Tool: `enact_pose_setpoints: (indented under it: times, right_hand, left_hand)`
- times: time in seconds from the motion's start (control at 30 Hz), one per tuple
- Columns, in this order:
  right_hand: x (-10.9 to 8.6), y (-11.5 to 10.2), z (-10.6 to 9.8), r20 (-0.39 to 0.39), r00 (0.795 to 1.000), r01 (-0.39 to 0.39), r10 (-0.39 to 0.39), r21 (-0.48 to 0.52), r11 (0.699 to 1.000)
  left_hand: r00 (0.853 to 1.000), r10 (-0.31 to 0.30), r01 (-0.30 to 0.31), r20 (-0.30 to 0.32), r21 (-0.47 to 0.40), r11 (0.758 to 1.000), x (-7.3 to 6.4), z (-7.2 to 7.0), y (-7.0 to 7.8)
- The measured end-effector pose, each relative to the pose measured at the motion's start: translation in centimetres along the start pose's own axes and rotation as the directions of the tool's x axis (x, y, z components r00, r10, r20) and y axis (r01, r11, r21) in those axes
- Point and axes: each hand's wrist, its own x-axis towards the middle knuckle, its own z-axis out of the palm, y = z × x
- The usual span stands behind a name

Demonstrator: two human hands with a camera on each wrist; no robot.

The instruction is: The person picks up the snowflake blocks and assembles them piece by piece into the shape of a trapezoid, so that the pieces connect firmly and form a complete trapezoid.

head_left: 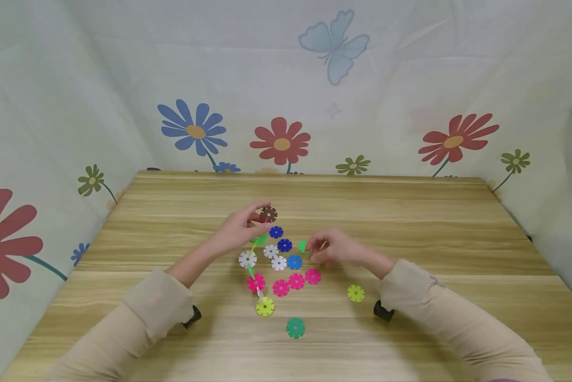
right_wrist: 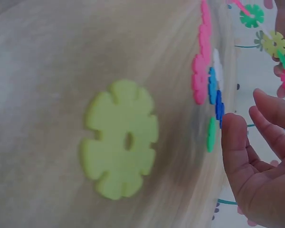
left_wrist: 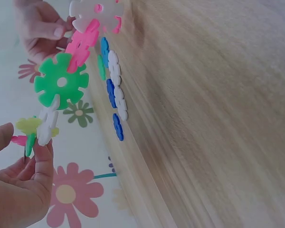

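My left hand [head_left: 238,229] pinches the upper end of a chain of interlocked notched plastic discs, with a brown disc [head_left: 269,214] at its fingertips. Down from there the chain runs towards me through a white disc [head_left: 247,259] and a pink disc [head_left: 256,282] to a yellow disc [head_left: 265,306]. In the left wrist view, a green disc [left_wrist: 61,81] of the chain shows its slots and round centre hole. My right hand [head_left: 337,248] is beside a loose green disc [head_left: 302,246]; in the right wrist view its thumb and fingers are apart with nothing between them.
Loose discs lie on the wooden table [head_left: 410,212]: dark blue discs [head_left: 284,245], white discs [head_left: 279,263], a light blue disc [head_left: 294,262] and a row of pink discs [head_left: 297,281]. Nearer me are a teal disc [head_left: 296,328] and a yellow-green disc [head_left: 355,293]. Flower-printed cloth [head_left: 386,106] hangs behind.
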Motion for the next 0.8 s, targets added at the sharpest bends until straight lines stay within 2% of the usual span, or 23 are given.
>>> enact_pose_setpoints:
  times: [0.27,0.53,0.63,0.8]
  right_hand:
    - [0.0,1.0,1.0,0.049,0.999,0.001,0.008,-0.178,0.984]
    - [0.1,1.5,1.3,0.085,0.993,0.101,-0.076,-0.354,0.93]
    - [0.1,1.5,1.5,0.097,0.993,0.106,-0.075,-0.381,0.919]
    - [0.0,1.6,1.7,0.099,0.993,0.103,-0.07,-0.375,0.921]
  left_hand:
    - [1.0,-0.021,0.021,-0.017,-0.038,0.999,-0.3,-0.4,-0.9]
    - [0.999,-0.048,0.046,-0.016,-0.101,0.994,-0.3,-0.7,-2.0]
    - [0.998,-0.053,0.051,-0.015,-0.118,0.992,-0.4,-0.8,-2.2]
    - [0.998,-0.064,0.062,-0.008,-0.142,0.988,-0.6,-0.9,-2.4]
